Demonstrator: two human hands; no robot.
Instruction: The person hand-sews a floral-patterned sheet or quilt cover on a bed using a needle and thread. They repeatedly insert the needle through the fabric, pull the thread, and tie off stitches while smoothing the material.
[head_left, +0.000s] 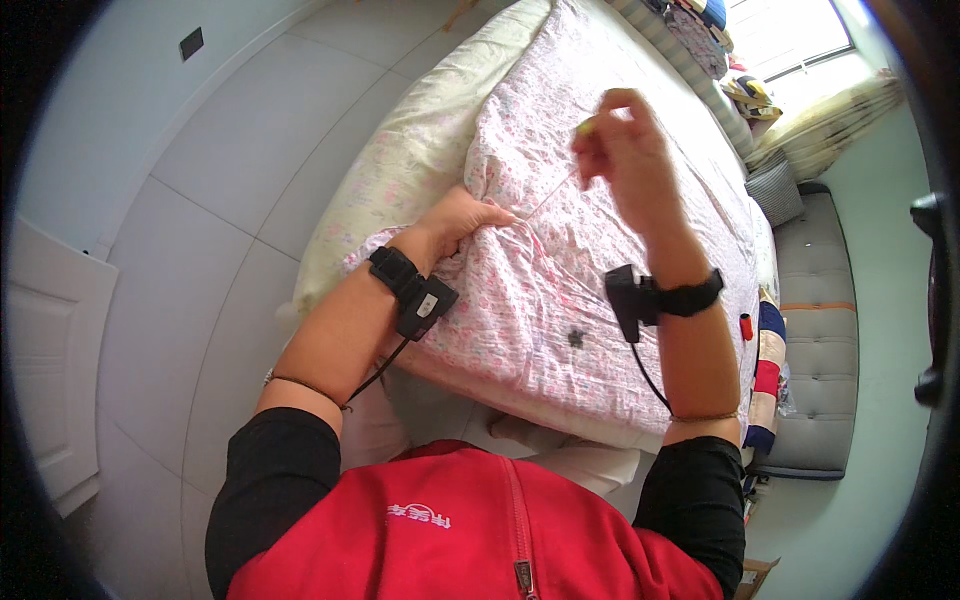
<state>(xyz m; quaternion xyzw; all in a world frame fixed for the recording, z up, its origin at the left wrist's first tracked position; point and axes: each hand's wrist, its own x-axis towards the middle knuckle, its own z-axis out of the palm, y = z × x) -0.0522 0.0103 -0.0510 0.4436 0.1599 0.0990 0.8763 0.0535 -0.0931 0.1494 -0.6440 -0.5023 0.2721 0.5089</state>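
A pink floral cloth (517, 300) lies wrinkled over the bed. My left hand (472, 217) pinches a gathered fold of it between thumb and fingers, near the cloth's left edge. From that fold a thin pale thread (553, 193) runs taut up to my right hand (619, 150), which is raised above the cloth and blurred. Its fingers are curled on the thread; a small yellow-green spot shows at a fingertip, and whether a needle is there I cannot tell. A small dark patch (576, 338) and a red spool (745, 327) are on the cloth to the right.
The bed's pale floral sheet (375, 180) shows along the left. A grey tufted bench (817, 337) stands at the right, with a striped cloth (766, 375) beside the bed. Folded bedding (697, 41) is piled at the top right, near the window. A white door panel (52, 360) is at the far left.
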